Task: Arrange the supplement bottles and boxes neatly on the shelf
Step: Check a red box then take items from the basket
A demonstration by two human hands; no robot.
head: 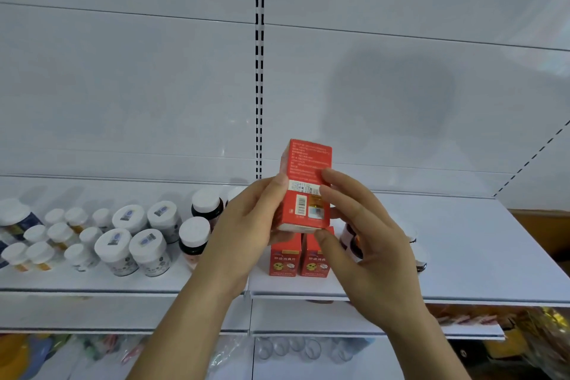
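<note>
I have the red box (305,185) up between both hands, above two matching boxes (299,256) standing on the shelf (462,256). It looks light and stiff, though thin card dents, so I'd hold the side faces. My left hand (253,219) wraps its left edge; my right hand (361,225) pinches the right edge, thumb seemingly under the base.

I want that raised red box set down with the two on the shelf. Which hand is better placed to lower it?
Probably the left hand: it wraps the raised red box's side, while the right hand only pinches its edge with fingertips above the two shelf boxes.
</note>
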